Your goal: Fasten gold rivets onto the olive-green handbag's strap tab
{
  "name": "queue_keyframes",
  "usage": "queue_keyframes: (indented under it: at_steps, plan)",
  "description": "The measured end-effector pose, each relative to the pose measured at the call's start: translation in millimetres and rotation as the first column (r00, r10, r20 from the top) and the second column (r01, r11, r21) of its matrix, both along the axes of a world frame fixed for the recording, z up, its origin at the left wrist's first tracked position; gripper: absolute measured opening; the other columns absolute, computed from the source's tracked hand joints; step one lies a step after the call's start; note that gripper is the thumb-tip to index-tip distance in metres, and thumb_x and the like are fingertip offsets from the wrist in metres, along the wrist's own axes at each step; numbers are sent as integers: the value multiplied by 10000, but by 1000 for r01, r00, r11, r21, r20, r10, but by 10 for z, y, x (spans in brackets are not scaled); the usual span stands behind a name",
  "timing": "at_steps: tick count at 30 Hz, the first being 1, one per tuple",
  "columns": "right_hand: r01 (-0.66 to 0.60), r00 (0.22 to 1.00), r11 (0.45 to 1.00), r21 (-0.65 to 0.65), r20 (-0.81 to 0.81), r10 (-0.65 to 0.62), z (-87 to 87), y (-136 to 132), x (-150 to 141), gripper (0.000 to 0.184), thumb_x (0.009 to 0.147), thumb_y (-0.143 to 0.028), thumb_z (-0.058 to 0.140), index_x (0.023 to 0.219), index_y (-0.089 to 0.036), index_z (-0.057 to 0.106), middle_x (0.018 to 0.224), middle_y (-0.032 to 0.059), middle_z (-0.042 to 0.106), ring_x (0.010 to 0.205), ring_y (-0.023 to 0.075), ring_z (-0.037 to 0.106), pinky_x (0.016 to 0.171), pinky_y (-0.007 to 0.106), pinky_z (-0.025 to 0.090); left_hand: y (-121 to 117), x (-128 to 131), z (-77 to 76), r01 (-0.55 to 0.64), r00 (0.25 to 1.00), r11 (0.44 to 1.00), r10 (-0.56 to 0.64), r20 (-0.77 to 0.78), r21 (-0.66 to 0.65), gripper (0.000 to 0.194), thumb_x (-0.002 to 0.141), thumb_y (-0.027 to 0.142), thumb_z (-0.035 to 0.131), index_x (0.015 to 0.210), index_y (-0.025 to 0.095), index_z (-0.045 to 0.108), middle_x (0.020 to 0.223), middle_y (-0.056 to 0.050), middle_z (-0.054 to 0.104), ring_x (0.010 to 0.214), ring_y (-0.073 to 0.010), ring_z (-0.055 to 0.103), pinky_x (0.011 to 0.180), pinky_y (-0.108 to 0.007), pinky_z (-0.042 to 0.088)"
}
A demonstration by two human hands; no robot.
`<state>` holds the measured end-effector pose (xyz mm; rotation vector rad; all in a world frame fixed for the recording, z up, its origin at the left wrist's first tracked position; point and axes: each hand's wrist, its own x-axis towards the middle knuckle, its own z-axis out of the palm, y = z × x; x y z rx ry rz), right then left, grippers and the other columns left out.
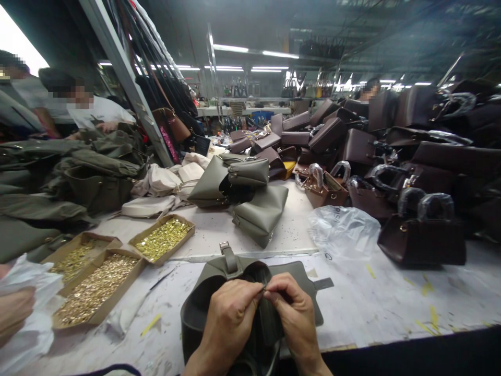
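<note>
An olive-grey leather handbag (219,284) lies open at the table's near edge, its strap with a metal buckle (226,249) pointing away from me. My left hand (230,318) and my right hand (295,316) sit over the bag's opening, fingertips pinched together on a small piece at the inner edge of the bag, too small to name. Both hands are closed.
Three cardboard trays of gold metal fittings (162,239) stand left of the bag. More olive bags (250,196), dark brown bags (422,237) and a clear plastic bag (342,230) crowd the white table (391,308). Another person's hand (15,308) shows at far left; people work behind.
</note>
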<state>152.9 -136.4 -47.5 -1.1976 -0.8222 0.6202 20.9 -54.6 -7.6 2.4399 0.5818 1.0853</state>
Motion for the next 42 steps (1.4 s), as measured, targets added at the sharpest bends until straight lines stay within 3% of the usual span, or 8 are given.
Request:
queue_keyframes:
  at_steps: [6, 11, 18, 21, 26, 33, 39, 42]
  plan:
    - [28, 1000, 999, 19, 11, -28, -9, 39, 24, 106, 823, -176, 783, 820, -240, 698, 830, -27, 618, 794, 153, 587, 730, 231, 460, -9, -4, 54, 37, 999, 999, -37, -6, -2, 161, 962, 121, 559, 962, 194, 703, 809, -12, 759, 733, -177, 715, 670, -283, 553]
    - [15, 999, 999, -32, 48, -14, 9, 47, 44, 84, 834, -203, 784, 855, -237, 709, 857, -13, 648, 813, 167, 609, 735, 240, 478, 5, -19, 60, 113, 992, 980, -120, -33, -162, 184, 966, 119, 544, 963, 217, 700, 879, -6, 769, 805, -167, 726, 724, -266, 568]
    - [14, 998, 1000, 6, 67, -14, 0, 53, -65, 35, 897, -251, 733, 875, -242, 708, 875, 8, 687, 857, 188, 650, 789, 262, 522, -30, -47, 90, -3, 998, 976, -11, -66, -216, 218, 891, 84, 614, 1004, 234, 722, 965, -5, 790, 887, -177, 751, 803, -258, 596]
    - [10, 999, 999, -41, 34, -8, -37, 41, -74, 73, 939, -315, 692, 943, -244, 710, 952, 30, 727, 937, 207, 678, 848, 283, 538, -32, -180, 209, -8, 999, 992, 1, -53, -126, 293, 906, 113, 626, 1152, 260, 688, 1094, -11, 778, 1014, -181, 732, 928, -271, 581]
    - [6, 999, 995, -98, -32, -9, -80, 4, -91, 140, 986, -379, 638, 1023, -250, 678, 1055, 46, 751, 1001, 210, 702, 887, 292, 553, 173, -465, 361, -226, 969, 974, 226, -96, 15, 251, 926, 130, 568, 1135, 235, 657, 1102, -41, 752, 1043, -196, 710, 966, -326, 573]
    - [-62, 985, 998, 4, 160, 61, -3, -6, -69, 100, 1021, -295, 575, 1027, -252, 665, 934, 26, 749, 878, 177, 717, 781, 241, 552, 463, -493, 453, -162, 744, 986, 148, -652, 39, 460, 814, 136, 623, 1274, 150, 619, 1322, -157, 676, 1230, -311, 637, 1064, -476, 525]
    - [-268, 940, 963, -17, 215, 265, 78, 34, 4, 95, 1034, -276, 534, 1019, -255, 626, 984, 38, 741, 962, 205, 717, 847, 274, 543, 536, -163, 668, -133, 485, 989, 117, -866, 60, 276, 766, 63, 557, 1007, 134, 672, 1081, -168, 741, 1031, -329, 708, 916, -447, 571]
    - [-293, 937, 955, -49, 185, 297, 100, 76, 19, 88, 1032, -300, 538, 1009, -257, 611, 949, 26, 729, 916, 198, 713, 820, 268, 538, 533, -46, 637, -144, 469, 980, 191, -862, 139, 243, 778, 53, 525, 975, 147, 633, 1021, -145, 730, 950, -318, 716, 819, -409, 578]
